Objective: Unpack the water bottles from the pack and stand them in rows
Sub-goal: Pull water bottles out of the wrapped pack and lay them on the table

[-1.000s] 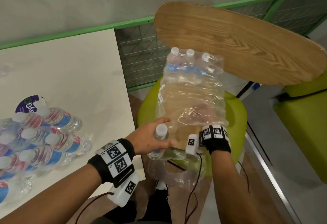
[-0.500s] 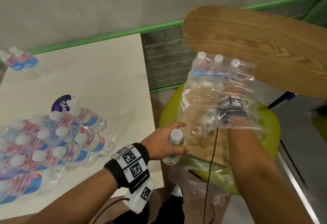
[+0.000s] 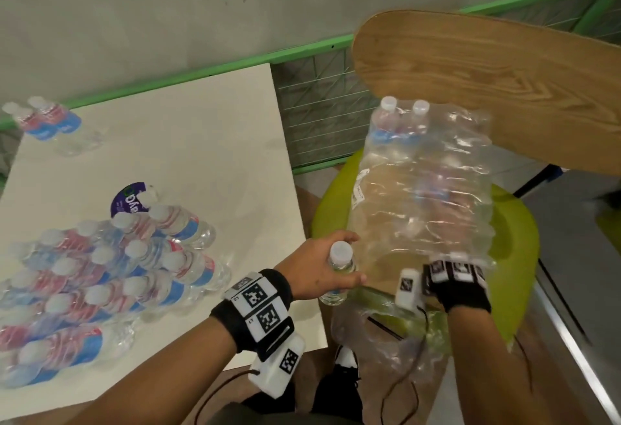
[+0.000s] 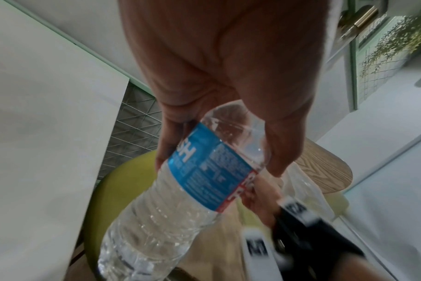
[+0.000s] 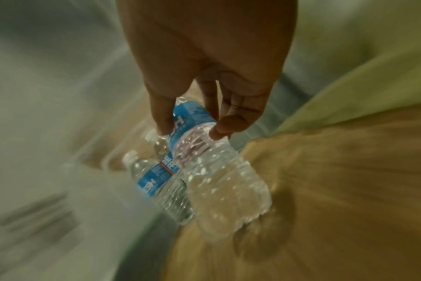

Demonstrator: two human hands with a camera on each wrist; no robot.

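The clear shrink-wrap pack [image 3: 420, 209] lies on a green chair seat, mostly emptied. Two capped bottles [image 3: 400, 118] stand at its far end. My left hand [image 3: 322, 266] grips one water bottle [image 3: 340, 263] by the shoulder, just left of the pack's open end and beside the table edge; the left wrist view shows its blue label [image 4: 212, 171]. My right hand [image 5: 194, 129] is inside the wrap and grips another bottle [image 5: 219, 180] near its label, with two more bottles behind it. In the head view the wrap hides that hand beyond the wrist band [image 3: 457, 273].
Many bottles [image 3: 117, 273] stand packed together on the white table [image 3: 184, 142] at left, and two more [image 3: 43, 118] at its far corner. A purple label [image 3: 129, 199] lies behind the cluster. The wooden chair back [image 3: 487, 88] rises behind the pack; loose wrap [image 3: 379, 334] hangs off the seat [image 3: 510, 239].
My right hand, deep in the pack half a second ago, has drawn back toward the open end holding a bottle. Three caps stood at the far end; now two. The left hand still holds its bottle.
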